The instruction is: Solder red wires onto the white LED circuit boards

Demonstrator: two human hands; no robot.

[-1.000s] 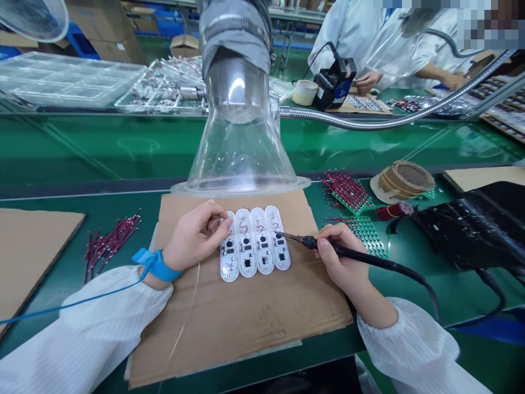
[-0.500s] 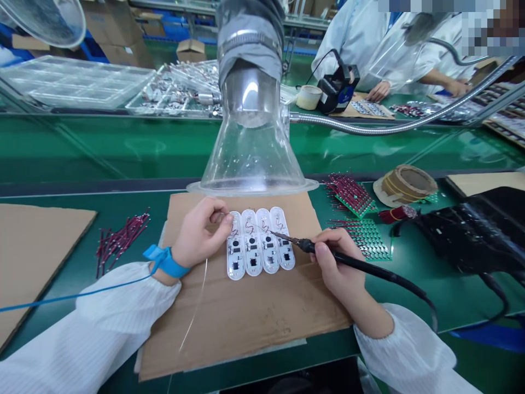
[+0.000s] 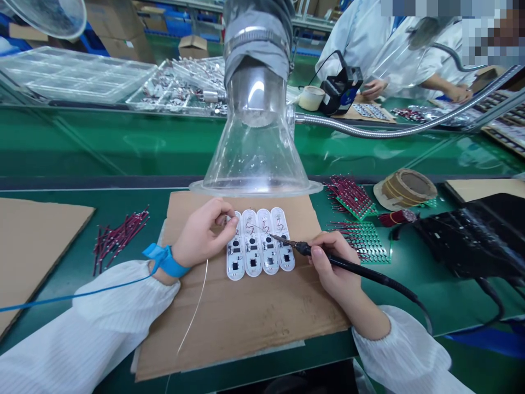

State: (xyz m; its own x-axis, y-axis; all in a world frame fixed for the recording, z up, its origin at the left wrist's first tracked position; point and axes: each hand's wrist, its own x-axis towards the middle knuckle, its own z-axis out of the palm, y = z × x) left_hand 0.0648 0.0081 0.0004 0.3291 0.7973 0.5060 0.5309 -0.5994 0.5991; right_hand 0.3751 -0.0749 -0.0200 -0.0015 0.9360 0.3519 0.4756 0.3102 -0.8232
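Note four white circuit boards [image 3: 253, 253] at frame centre, with the soldering iron [image 3: 302, 248], pinched in the right hand [image 3: 334, 267], now shifted leftward from fourth board to third, moving work there, and thin wire [image 3: 202, 289] pinched in the left hand [image 3: 207, 232], over cardboard [image 3: 241, 323] on a green bench [image 3: 74, 257], below a co-worker [image 3: 359, 38] at upper right.

White striped sleeves [image 3: 110, 306], gathered cuffs [image 3: 384, 324]; blue wristband [image 3: 174, 266], thin cord [image 3: 41, 302]

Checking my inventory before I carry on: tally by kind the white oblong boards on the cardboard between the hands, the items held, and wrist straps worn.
White boards: 4
Soldering iron, in right hand: 1
Thin wire, in left hand: 1
Blue wrist strap: 1
Total: 7
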